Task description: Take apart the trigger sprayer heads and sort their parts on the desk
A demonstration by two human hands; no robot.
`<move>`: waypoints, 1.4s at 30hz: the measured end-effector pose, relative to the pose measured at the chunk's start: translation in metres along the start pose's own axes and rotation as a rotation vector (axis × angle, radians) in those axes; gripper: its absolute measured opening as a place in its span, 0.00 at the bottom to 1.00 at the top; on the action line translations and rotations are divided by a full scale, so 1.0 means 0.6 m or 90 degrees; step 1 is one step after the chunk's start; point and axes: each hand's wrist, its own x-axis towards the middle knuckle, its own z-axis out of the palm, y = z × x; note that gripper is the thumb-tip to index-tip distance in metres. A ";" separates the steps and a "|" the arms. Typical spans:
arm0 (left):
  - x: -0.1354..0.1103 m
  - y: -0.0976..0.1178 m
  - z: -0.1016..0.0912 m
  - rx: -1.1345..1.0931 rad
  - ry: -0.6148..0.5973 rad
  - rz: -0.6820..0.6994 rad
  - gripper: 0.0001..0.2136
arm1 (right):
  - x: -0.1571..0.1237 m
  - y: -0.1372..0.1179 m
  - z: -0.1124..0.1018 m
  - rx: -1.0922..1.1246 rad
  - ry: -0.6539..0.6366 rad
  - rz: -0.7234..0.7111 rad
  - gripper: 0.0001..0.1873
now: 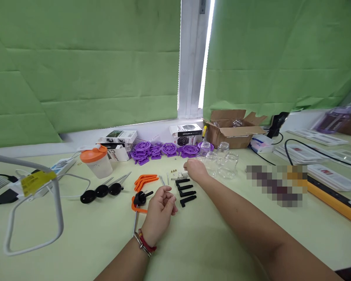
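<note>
My left hand (160, 210) is over the table with its fingers curled in towards the thumb; whatever they hold is hidden. Just left of it lies a black round part with a metal rod (139, 199), over an orange handle (133, 205). My right hand (195, 169) reaches forward with its fingertips pinched beside the small metal springs (178, 178); its grip contents cannot be made out. Between the hands several black crank-shaped pieces (187, 193) lie in a column. Orange bent handles (145, 181) are stacked behind my left hand, near thin metal pins (168, 178).
Black discs with rods (102, 191) and an orange-lidded cup (97, 160) are at left, beside a white metal frame (60, 210). Purple plastic wheels (169, 149) line the back. Clear jars (229, 164) and a cardboard box (235, 134) stand right of my right hand.
</note>
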 end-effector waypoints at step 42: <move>0.051 0.045 -0.130 -0.117 0.478 0.053 0.12 | -0.016 -0.081 0.014 0.134 -0.060 -0.147 0.11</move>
